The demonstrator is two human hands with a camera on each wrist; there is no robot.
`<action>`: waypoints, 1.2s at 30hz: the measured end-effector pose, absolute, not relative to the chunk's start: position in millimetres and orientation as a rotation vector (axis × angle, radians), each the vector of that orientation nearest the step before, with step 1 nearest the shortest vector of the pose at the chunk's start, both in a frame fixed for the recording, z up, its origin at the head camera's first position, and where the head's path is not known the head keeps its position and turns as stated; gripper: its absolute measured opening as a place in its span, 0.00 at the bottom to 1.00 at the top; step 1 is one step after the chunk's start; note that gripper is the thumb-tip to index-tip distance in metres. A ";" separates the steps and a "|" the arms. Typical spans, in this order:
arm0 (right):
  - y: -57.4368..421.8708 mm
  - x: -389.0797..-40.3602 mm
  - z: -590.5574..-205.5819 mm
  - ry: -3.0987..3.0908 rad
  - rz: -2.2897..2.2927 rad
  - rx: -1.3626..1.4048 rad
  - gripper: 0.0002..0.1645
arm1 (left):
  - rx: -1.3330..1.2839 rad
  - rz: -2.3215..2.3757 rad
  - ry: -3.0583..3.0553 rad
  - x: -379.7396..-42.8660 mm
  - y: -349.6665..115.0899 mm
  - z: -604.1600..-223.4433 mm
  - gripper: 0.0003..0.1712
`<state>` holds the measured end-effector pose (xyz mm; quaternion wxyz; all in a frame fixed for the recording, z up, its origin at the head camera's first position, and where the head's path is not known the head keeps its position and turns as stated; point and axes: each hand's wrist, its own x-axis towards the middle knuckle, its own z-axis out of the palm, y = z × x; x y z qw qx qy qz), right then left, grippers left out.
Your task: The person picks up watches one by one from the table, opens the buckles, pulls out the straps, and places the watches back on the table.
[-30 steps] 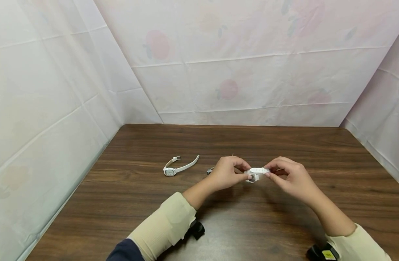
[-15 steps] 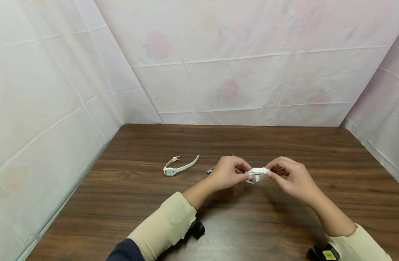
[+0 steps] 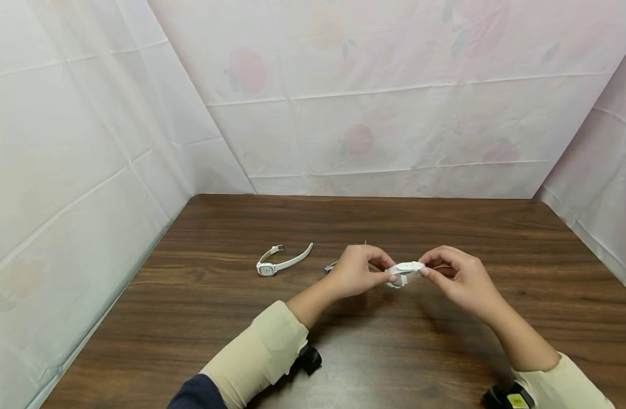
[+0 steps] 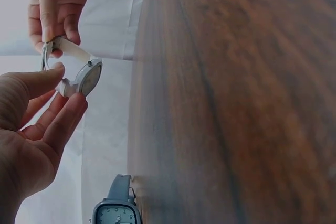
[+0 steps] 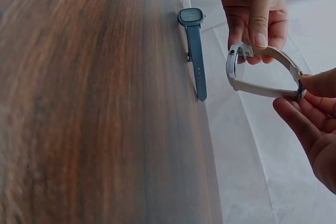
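Note:
Above the table, both hands hold a white wristwatch (image 3: 409, 266) with its strap bent into a loop. My left hand (image 3: 359, 274) pinches it close to the watch case (image 4: 91, 78), thumb on the strap. At the other end, my right hand (image 3: 462, 279) pinches the strap by the buckle (image 5: 300, 88) between thumb and fingers. The right wrist view shows both halves of the strap meeting at that buckle. A blue-grey wristwatch (image 5: 195, 51) lies on the table beyond my left hand, which mostly hides it in the head view.
Another white wristwatch (image 3: 266, 270) lies unfastened on the brown wooden table (image 3: 231, 324), left of the hands. White cloth with a faint fruit print (image 3: 359, 140) hangs behind the table and along both sides.
My right hand has shifted slightly to the right along with the buckle end, and the strap loop looks a little more tilted. My left hand and the other watches have stayed put.

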<state>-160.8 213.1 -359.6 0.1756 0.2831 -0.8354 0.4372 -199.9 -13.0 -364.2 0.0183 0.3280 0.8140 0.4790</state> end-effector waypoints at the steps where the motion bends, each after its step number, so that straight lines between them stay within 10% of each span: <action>1: 213.3 -160.7 -359.5 -2.364 1.257 0.802 0.13 | 1.016 1.487 2.527 -199.8 -13.1 -364.1 0.05; 36: 215.9 -161.9 -360.0 -2.319 1.276 0.857 0.16 | 0.950 1.480 2.474 -198.2 -13.9 -364.6 0.07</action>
